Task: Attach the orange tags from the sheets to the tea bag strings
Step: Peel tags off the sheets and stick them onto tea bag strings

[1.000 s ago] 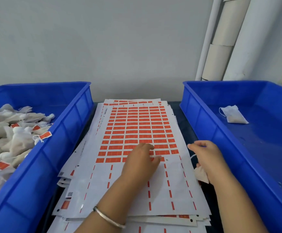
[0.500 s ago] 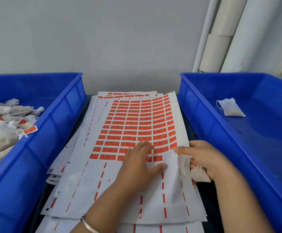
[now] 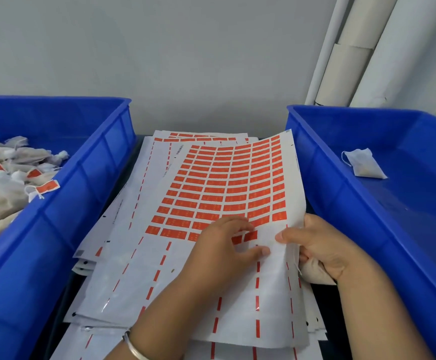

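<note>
A stack of white sheets lies between two bins. The top sheet (image 3: 227, 188) carries rows of orange tags (image 3: 219, 189); its right edge is lifted and curled. My left hand (image 3: 224, 245) rests on the sheet's lowest tag rows, fingers bent over the tags and thumb stretched toward the right. My right hand (image 3: 321, 245) pinches the sheet's raised right edge with its thumb on top. A white tea bag (image 3: 315, 275) is tucked under that palm, its string hanging by the sheet edge.
A blue bin (image 3: 63, 211) on the left holds several tea bags (image 3: 6, 178), some with orange tags. A blue bin (image 3: 341, 203) on the right holds one tea bag (image 3: 362, 163). White pipes (image 3: 347, 50) stand at the back right wall.
My right hand has taken hold of the top sheet's right edge and lifted it, curling the sheet. My left hand stays on the lowest tag rows. The view has tilted upward.
</note>
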